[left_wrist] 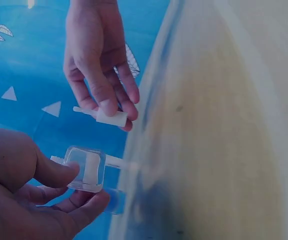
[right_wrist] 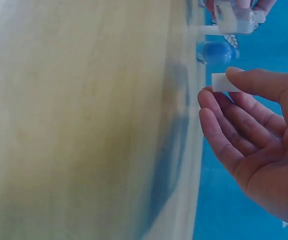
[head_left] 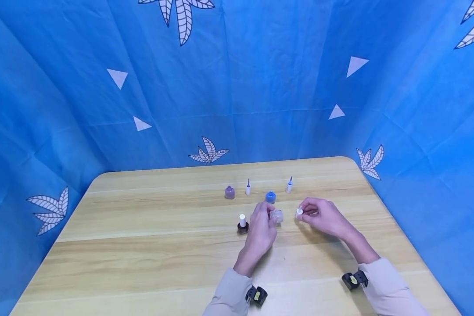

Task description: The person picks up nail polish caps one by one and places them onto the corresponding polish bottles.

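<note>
My left hand (head_left: 260, 230) pinches a clear, squarish nail polish bottle (left_wrist: 86, 170) between thumb and fingers, its threaded neck uncapped. To its right, my right hand (head_left: 325, 215) pinches a white brush cap (left_wrist: 112, 118) between thumb and fingertips. The thin brush sticks out of the cap, pointing away from the tabletop. Cap and bottle are apart. Just beyond the left hand stands an uncapped blue nail polish bottle (head_left: 270, 198). Left of that hand is a dark nail polish bottle (head_left: 242, 227) with its white cap on.
Farther back on the wooden table (head_left: 142, 245) are an uncapped purple nail polish bottle (head_left: 229, 193) and two white brush caps, one upright with its brush up (head_left: 248, 189), another (head_left: 289, 187) near the blue bottle. A blue patterned curtain (head_left: 260, 87) surrounds the table's back and sides.
</note>
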Available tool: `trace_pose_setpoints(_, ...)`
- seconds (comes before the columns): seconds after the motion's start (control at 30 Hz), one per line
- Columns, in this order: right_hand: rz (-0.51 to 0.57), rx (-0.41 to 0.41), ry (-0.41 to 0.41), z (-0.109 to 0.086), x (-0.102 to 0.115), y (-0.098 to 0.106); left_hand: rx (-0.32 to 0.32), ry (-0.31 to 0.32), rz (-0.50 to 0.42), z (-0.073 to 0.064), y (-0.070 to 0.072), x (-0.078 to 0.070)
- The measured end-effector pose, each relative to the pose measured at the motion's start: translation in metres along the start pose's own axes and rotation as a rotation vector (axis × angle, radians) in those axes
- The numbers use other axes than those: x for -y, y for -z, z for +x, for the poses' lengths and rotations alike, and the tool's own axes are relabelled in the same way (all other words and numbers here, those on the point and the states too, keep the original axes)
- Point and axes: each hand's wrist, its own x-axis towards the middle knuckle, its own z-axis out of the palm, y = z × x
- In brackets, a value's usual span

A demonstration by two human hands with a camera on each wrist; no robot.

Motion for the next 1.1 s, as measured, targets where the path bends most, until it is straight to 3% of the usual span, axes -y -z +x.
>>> trace_pose_setpoints(0.17,0.006,-0.002,-0.01,-0.003,0.005,0.008,0.033,-0.02,-0.06,0.001,0.011,-0.011)
trace_pose_setpoints(0.4,0.015,-0.02,0.021,-0.001,0.012,0.015,0.08,0.01,-0.279,0.004,0.033,-0.027)
trace_pose_setpoints(0.53,0.023,-0.032,0.051,0.001,0.017,0.018,0.095,-0.014,-0.327,0.005,0.044,-0.033)
trace_pose_setpoints(0.77,0.025,-0.054,0.074,0.003,0.025,0.023,0.128,-0.066,-0.392,0.008,0.058,-0.028)
trace_pose_setpoints(1.1,0.101,-0.066,0.06,0.008,0.037,0.023,0.172,-0.083,-0.531,0.023,0.091,-0.013)
